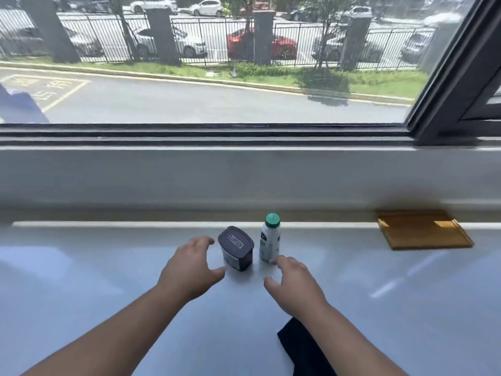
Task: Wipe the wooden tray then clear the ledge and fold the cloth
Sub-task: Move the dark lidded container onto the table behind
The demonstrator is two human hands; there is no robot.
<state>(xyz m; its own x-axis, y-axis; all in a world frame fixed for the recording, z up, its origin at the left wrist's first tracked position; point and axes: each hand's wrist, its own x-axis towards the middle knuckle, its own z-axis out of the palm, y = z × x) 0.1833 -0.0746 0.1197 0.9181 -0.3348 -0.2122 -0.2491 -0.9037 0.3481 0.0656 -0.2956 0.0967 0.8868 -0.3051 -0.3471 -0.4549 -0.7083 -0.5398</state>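
Both bare forearms come in from the bottom corners and angle toward each other, palms down. The left hand is spread in a loose claw, thumb sticking out to the right, fingers curled forward, nothing in it. The right hand mirrors it, thumb pointing left, index fingertip stretched ahead, also empty and uncurled.

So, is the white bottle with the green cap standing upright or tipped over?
Upright. The white bottle stands on its base on the ledge, green cap on top, beside the dark container.
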